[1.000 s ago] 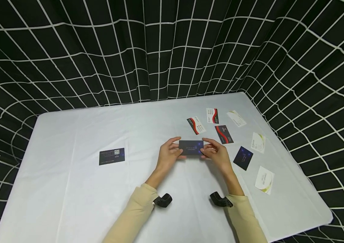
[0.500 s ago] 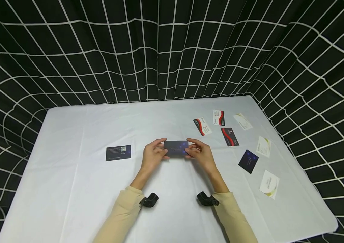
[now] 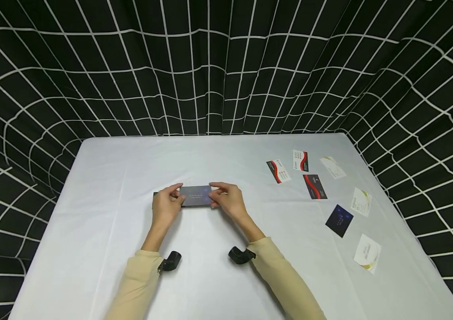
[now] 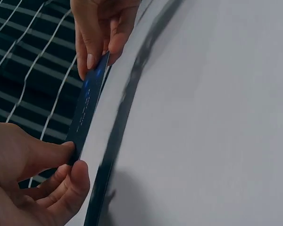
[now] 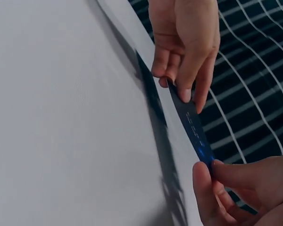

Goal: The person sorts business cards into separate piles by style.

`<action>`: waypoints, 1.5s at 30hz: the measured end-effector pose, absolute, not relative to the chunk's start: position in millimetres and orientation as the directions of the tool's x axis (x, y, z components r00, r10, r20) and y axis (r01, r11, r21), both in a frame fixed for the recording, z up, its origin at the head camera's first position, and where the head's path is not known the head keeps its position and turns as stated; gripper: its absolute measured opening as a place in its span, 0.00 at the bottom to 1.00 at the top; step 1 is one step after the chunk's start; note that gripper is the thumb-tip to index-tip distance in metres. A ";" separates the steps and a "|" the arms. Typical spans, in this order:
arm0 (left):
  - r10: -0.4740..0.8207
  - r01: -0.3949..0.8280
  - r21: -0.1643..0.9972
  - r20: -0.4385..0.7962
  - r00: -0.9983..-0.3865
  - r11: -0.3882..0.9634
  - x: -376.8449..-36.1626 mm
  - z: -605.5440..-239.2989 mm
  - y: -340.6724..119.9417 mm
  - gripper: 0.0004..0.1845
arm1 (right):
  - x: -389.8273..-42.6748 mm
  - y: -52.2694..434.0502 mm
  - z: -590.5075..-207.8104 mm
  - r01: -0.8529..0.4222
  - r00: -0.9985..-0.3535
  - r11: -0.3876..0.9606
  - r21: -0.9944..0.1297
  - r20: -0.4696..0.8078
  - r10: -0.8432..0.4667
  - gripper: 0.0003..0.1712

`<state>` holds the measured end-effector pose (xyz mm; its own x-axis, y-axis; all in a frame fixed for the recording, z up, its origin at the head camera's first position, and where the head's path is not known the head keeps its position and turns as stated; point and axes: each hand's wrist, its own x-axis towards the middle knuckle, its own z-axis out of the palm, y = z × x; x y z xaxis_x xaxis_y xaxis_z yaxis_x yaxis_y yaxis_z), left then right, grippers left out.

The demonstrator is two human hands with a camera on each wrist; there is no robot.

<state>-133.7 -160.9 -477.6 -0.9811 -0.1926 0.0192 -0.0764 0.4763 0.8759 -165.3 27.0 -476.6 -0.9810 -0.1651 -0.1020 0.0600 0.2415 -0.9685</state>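
Observation:
A dark blue business card [image 3: 196, 196] is held level between both hands above the white table. My left hand [image 3: 165, 206] pinches its left end between thumb and fingers, and my right hand [image 3: 229, 201] pinches the right end. In the left wrist view the held card [image 4: 87, 106] shows small print and blue glints, raised off the tabletop. A second dark business card [image 5: 151, 94] lies on the table below it. From the head view, most of that lower card is hidden by the left hand and the held card.
To the right lie several more business cards: two white-and-red ones [image 3: 279, 171] [image 3: 300, 160], a black-and-red one [image 3: 315, 186], a dark blue one [image 3: 339, 221] and white-and-gold ones [image 3: 367, 254]. A black curtain with a white grid [image 3: 194, 66] surrounds the white tabletop [image 3: 210, 275].
Both hands have carried the dark blue card leftward, from the middle of the table to over the other dark card. The head view has turned left; the cards on the right lie unmoved.

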 end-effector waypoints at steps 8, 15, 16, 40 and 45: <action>-0.278 -0.115 0.821 0.055 -0.959 0.560 -128.7 -484.7 -204.6 0.21 | -172.6 -23.8 -483.2 0.017 -0.968 0.342 -0.940 -0.101 -0.230 0.19; -0.322 -0.128 0.788 0.092 -0.942 0.602 -125.8 -485.6 -221.4 0.18 | -171.8 -46.0 -486.4 -0.055 -0.974 0.520 -0.852 -0.069 -0.216 0.17; -0.320 -0.128 0.781 0.096 -0.942 0.611 -125.8 -485.9 -221.8 0.18 | -171.6 -47.1 -486.8 -0.073 -0.976 0.559 -0.826 -0.057 -0.212 0.17; -0.300 -0.152 0.678 0.106 -0.948 0.719 -124.7 -491.6 -222.5 0.18 | -171.1 -53.4 -488.7 -0.154 -0.976 0.680 -0.717 0.003 -0.218 0.16; -0.310 -0.165 0.668 0.104 -0.945 0.725 -124.3 -491.5 -220.9 0.18 | -171.0 -53.3 -489.6 -0.156 -0.976 0.681 -0.716 0.006 -0.217 0.16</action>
<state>-124.3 -220.9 -491.5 -0.9451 -0.3098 0.1036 -0.1645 0.7253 0.6684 -171.0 -53.3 -489.6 -0.9761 -0.2172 0.0055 -0.1556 0.6810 -0.7156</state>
